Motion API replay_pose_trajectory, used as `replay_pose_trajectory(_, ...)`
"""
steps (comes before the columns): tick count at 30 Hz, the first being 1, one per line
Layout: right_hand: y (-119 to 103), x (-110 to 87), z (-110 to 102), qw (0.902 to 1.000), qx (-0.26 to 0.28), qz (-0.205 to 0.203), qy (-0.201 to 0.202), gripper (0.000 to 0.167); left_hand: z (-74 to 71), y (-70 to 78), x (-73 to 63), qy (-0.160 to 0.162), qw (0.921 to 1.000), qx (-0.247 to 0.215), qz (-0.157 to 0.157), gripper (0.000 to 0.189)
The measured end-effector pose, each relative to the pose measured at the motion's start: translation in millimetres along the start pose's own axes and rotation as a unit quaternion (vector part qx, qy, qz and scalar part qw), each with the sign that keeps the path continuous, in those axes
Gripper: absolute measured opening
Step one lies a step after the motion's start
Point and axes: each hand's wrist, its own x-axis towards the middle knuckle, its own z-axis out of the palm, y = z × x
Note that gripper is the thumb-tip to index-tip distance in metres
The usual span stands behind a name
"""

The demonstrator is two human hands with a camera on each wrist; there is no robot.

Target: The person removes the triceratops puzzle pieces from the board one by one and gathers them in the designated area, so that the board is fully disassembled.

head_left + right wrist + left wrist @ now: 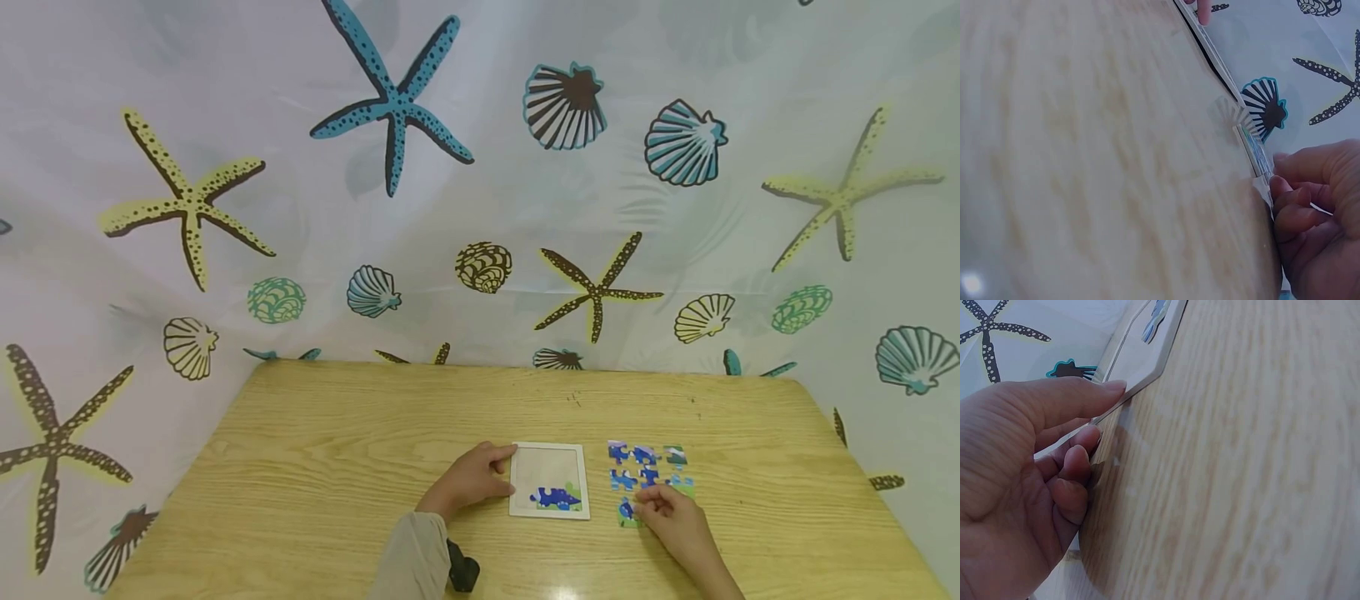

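A square white puzzle tray (549, 515) lies on the table with a few joined blue and green pieces (557, 498) in its lower right part. My left hand (472, 479) holds the tray at its left side, with index finger and thumb along that edge. Close up in the left wrist view, the thumb (1079, 400) reaches over the tray's border. To the right of the tray, my right hand (678, 521) has thumb and index finger at a blue and green puzzle piece (627, 510), pinching its right side. The hand partly covers the pieces behind it.
Several loose puzzle pieces (643, 455) lie in rough rows right of the tray. A black object (462, 568) shows beside the left sleeve. The wooden table (337, 433) ends at a shell-and-starfish printed cloth (450, 208) hung at the back and sides.
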Motion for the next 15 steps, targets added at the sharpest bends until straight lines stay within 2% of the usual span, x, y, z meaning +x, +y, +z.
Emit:
replay_pose_trajectory(7, -1.5, -1.5, 2.1, 0.9996, 0.024, -0.012, -0.003, 0.011, 0.6, -1.8, -0.4, 0.0, 0.9999, 0.009, 0.008, 0.063)
replay_pose_trajectory(15, -15.0, 1.7, 11.4, 0.9973, 0.047, -0.051, -0.025, 0.009, -0.4, -1.8, 0.6, 0.002, 0.9999, 0.005, 0.009, 0.063)
